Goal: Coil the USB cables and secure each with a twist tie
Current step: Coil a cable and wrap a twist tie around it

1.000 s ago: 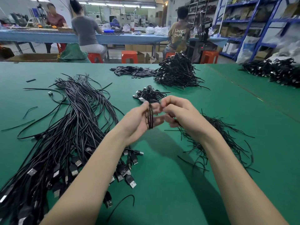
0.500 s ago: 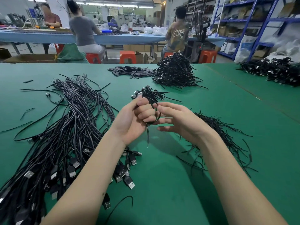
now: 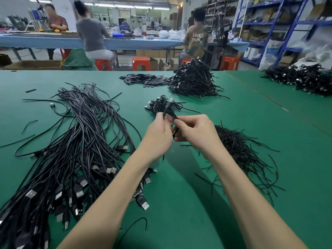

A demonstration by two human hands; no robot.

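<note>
Both hands hold 1 coiled cable (image 3: pixel 169 114) above the green tabletop (image 3: pixel 179 203), just in front of the small pile of tied cables (image 3: pixel 161 105). The left hand (image 3: pixel 159 133) has moved up to pinch the coil's top. The right hand (image 3: pixel 195 133) now pinches the tie, likely twisting it shut.

Two hands were in view, the left hand (image 3: pixel 159 135) and the right hand (image 3: pixel 195 133), at twelve o'clock of the forearms. Three persons were present at the blue bench (image 3: pixel 45 42) at twelve o'clock, with four orange stools (image 3: pixel 141 62). Loose USB cables (image 3: pixel 75 150) at nine o'clock and twist ties (image 3: pixel 242 151) at three o'clock were too many to count; three heaps of coiled cables (image 3: pixel 194 79) were recorded.
</note>
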